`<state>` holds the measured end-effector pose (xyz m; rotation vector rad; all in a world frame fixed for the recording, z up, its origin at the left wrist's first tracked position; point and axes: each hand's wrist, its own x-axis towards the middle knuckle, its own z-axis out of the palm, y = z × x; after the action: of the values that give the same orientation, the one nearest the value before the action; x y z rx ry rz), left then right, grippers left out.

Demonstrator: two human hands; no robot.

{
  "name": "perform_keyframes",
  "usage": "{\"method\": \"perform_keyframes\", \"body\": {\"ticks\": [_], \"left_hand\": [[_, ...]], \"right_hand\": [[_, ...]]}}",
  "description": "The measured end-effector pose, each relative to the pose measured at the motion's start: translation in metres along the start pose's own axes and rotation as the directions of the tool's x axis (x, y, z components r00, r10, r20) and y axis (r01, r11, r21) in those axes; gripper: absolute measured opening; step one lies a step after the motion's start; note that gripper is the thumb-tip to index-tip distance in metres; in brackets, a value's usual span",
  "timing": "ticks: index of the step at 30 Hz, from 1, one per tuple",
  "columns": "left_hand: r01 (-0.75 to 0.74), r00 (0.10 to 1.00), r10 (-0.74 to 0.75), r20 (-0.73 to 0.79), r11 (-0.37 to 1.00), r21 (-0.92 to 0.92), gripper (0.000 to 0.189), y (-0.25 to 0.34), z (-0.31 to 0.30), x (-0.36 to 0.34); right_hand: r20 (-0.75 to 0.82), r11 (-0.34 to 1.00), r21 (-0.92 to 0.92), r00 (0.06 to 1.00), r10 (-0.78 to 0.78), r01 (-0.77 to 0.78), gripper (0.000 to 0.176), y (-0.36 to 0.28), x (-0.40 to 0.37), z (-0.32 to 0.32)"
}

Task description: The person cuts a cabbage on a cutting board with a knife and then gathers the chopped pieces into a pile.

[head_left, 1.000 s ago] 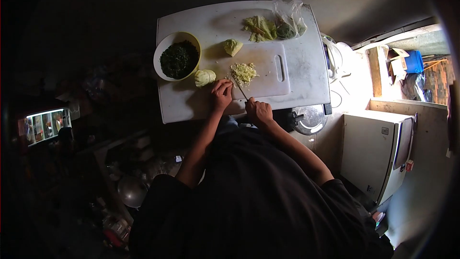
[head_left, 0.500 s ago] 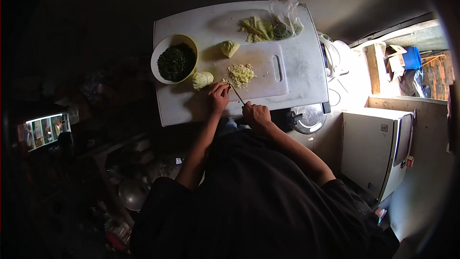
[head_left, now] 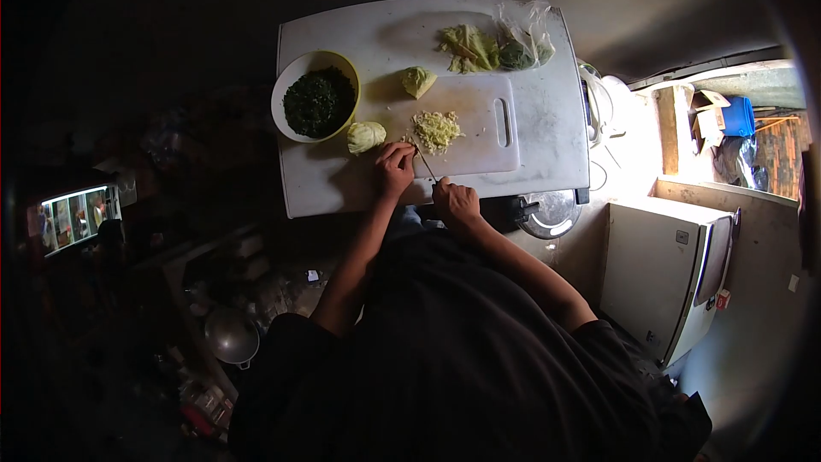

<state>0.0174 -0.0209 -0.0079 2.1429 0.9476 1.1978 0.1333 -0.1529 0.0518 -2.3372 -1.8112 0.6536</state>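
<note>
My right hand [head_left: 457,202] is closed around the handle of a knife [head_left: 425,164], whose thin blade points up and left across the near edge of the white cutting board [head_left: 475,103]. At the blade's tip, my left hand [head_left: 394,169] has its fingers bunched together on the board's near left corner; whatever they pinch is hidden. A pile of finely chopped pale cabbage [head_left: 437,131] lies on the board just beyond the blade. One cabbage chunk [head_left: 366,137] rests left of the board, close to my left hand. Another cabbage wedge [head_left: 418,81] sits at the board's far left corner.
A bowl [head_left: 280,104] of chopped dark greens [head_left: 319,103] stands at the left of the white table [head_left: 329,184]. Loose outer leaves [head_left: 469,49] and a clear plastic bag [head_left: 526,30] lie at the back right. Right of the table are a round lid [head_left: 552,218] and a white fridge [head_left: 646,265].
The camera view has shifted slightly, so the table sits a little further up and right. Both hands stay near the board's near left corner, with the knife still held in the right.
</note>
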Motion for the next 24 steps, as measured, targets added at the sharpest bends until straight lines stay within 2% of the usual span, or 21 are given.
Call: {"method": "perform_keyframes", "body": {"ticks": [3,5,6,8,9,11,15,17,18,20,24], "left_hand": [[0.006,1.0,-0.006,-0.002,1.0,-0.023,0.006,0.001,0.001,0.0],[0.004,1.0,-0.005,-0.008,1.0,-0.027,0.005,0.0,0.0,-0.001],[0.003,1.0,-0.003,-0.004,1.0,-0.018,0.005,0.001,-0.001,-0.001],[-0.007,1.0,0.007,-0.006,1.0,-0.013,0.004,0.003,0.001,0.003],[-0.007,1.0,0.006,-0.007,1.0,-0.02,0.004,0.003,0.002,0.002],[-0.011,1.0,0.011,-0.01,1.0,-0.02,0.004,-0.001,0.001,0.001],[-0.015,1.0,0.015,0.0,0.999,-0.038,0.004,0.002,0.001,0.001],[-0.027,1.0,0.027,0.0,0.999,-0.047,0.004,0.003,0.0,0.003],[-0.033,0.999,0.033,0.004,0.999,-0.037,0.004,0.004,-0.001,0.003],[-0.043,0.999,0.043,0.008,0.999,-0.025,0.005,0.005,-0.004,0.004],[-0.073,0.994,0.077,0.081,0.996,-0.047,0.01,0.011,-0.013,0.005]], "right_hand": [[-0.015,0.998,-0.05,0.999,-0.029,0.028,0.019,0.007,0.007,0.019],[-0.1,0.988,-0.119,0.989,-0.109,0.097,0.032,0.01,0.01,0.031],[-0.101,0.988,-0.117,0.989,-0.109,0.097,0.032,0.01,0.01,0.033],[0.002,0.991,-0.116,0.997,-0.071,0.07,0.045,0.014,0.012,0.032],[-0.003,0.99,-0.117,0.997,-0.074,0.073,0.045,0.014,0.009,0.031],[-0.031,0.995,-0.048,0.996,-0.089,0.087,0.025,0.015,0.001,0.029],[-0.029,0.99,-0.115,0.996,-0.088,0.084,0.03,0.029,-0.001,0.056],[-0.191,0.952,-0.272,0.962,-0.197,0.141,0.041,0.029,0.002,0.062],[-0.193,0.952,-0.272,0.962,-0.195,0.138,0.041,0.027,0.005,0.057],[-0.11,0.982,-0.179,0.99,-0.086,0.066,0.033,0.022,0.013,0.047],[-0.145,0.985,-0.161,0.986,-0.088,0.064,0.024,0.024,0.012,0.041]]}}
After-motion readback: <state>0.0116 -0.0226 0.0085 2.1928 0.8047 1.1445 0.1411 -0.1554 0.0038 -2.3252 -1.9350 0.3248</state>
